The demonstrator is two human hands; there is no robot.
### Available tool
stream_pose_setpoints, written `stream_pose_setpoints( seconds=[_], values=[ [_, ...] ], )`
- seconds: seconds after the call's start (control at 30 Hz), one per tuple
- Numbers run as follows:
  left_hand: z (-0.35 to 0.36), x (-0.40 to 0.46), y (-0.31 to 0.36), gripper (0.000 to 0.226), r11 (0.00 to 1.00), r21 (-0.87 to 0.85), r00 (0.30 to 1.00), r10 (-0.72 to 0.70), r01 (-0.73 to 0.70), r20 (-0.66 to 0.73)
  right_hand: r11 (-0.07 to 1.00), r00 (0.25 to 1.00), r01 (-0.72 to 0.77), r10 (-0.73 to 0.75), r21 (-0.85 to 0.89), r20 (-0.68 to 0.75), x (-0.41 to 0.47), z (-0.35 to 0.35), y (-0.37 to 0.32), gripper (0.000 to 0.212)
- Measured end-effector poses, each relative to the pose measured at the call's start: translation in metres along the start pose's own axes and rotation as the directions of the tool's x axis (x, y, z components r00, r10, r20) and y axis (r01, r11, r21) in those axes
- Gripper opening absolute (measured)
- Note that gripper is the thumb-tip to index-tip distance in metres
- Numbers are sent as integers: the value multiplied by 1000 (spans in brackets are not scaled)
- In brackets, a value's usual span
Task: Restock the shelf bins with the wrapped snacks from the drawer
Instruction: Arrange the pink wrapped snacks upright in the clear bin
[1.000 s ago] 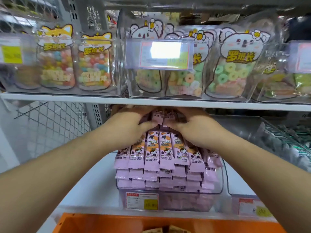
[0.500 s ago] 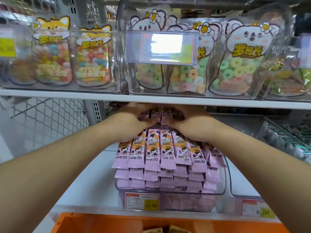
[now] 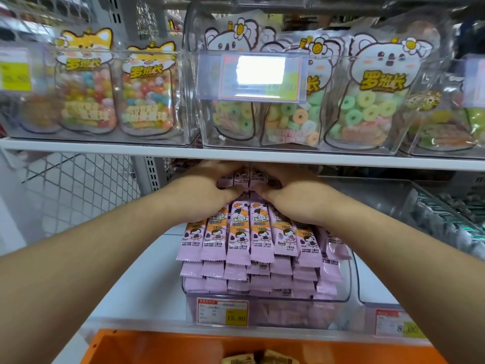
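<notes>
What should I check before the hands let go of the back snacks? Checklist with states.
1. Left hand on the back snacks: ok, fingers curled on them.
2. Right hand on the same snacks: ok, mirrors the left.
3. Back snacks seated in the bin: cannot tell, the hands and the upper shelf hide the rear.
4. Front stack tidy: ok, the top row lies side by side, label up.
5. Room left in the bin: not ok, the stack rises above the front wall.
6. Stock left in the orange drawer: cannot tell, only a few tan packs show at the frame edge.
</notes>
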State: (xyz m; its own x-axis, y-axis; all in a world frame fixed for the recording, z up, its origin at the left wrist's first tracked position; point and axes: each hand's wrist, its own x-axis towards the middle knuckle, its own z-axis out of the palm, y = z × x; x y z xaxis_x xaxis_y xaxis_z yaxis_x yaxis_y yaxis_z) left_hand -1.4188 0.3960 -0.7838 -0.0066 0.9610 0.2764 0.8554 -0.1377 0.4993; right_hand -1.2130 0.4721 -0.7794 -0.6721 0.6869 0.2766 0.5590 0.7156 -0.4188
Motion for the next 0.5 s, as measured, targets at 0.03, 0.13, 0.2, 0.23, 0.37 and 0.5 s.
stream_pose_setpoints(
  seconds=[0.03,0.13,0.2,0.23,0.37,0.5],
  values=[
    [0,-1,0,49,1000,1,1000,4,-4,6,1000,1000,-1,1,-4,6,-1,-1,-1,51],
    [0,-6,1,54,999,39,1000,7,-8,23,999,1000,-5,6,-39,11,-8,-5,-5,55],
    [1,-13,-1,56,996,80,1000,26,-27,18,997,999,-28,30,-65,27,-16,-8,-10,57],
    [0,-19,-1,58,996,82,999,35,-37,20,995,998,-50,53,-82,40,-22,-10,-13,58],
    [-4,-48,2,64,998,61,999,-31,29,21,981,983,-161,169,-107,75,-46,-4,-22,58],
    [-13,-100,25,60,999,38,998,1,1,-62,984,994,-85,94,-153,52,-90,-8,-48,58]
  ],
)
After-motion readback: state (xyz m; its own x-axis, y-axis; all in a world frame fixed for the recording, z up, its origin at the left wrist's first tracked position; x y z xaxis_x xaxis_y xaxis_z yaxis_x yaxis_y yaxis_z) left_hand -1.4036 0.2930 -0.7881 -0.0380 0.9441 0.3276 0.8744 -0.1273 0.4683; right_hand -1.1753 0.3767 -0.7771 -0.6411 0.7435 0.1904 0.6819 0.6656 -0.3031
